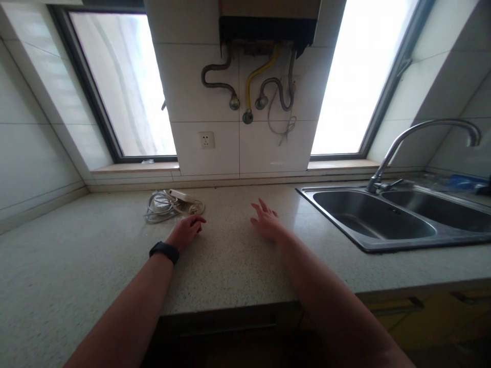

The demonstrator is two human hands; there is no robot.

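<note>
A power strip lies on the countertop with its pale cord coiled beside it. Just in front of it is my left hand, which wears a black band at the wrist. Its fingers are loosely bent and a little apart, with nothing seen in them. My right hand hovers over or rests on the counter between the power strip and the sink; I cannot tell which. Its fingers are spread and it holds nothing.
A double steel sink with a curved faucet is set into the counter at right. Pipes, a yellow hose and a wall socket are on the tiled wall below a heater. Yellow drawers sit under the counter.
</note>
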